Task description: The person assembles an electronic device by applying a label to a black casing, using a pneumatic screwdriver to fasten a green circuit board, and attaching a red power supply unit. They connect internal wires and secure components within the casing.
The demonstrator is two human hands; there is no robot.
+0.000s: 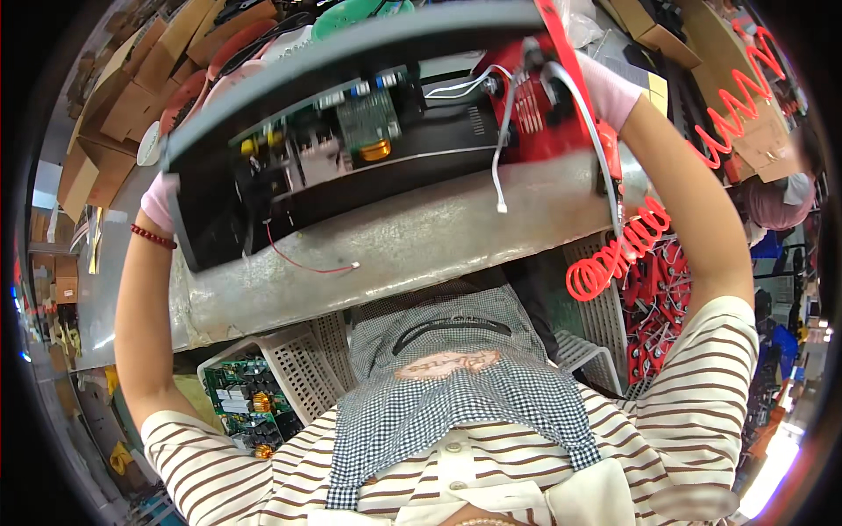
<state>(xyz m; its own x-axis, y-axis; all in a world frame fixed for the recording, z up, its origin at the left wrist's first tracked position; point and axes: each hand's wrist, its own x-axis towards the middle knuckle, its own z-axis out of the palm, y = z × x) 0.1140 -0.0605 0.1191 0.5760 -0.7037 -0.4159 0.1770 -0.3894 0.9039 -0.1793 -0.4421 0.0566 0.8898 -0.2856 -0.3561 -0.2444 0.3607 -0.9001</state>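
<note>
A black open housing (456, 131) with a red end panel (548, 110) is held up at a tilt over the metal bench. Inside it sits a green circuit board (368, 118) with a copper-coloured coil. White wires run by the red panel, and one loose lead with a plug dangles; a thin red lead (307, 265) hangs from the left part. My left hand (158, 203), in a pink glove, grips the housing's left end, most fingers hidden behind it. My right hand (611, 90), also pink-gloved, is closed on the right end behind the red panel, its fingertips out of sight.
The grey metal bench (386, 250) spans below the housing. A red coiled hose (605, 263) hangs at its right by a red hand tool (610, 153). Crates hold circuit boards (250, 399) and red parts (653, 298). Cardboard boxes (132, 105) stand far left.
</note>
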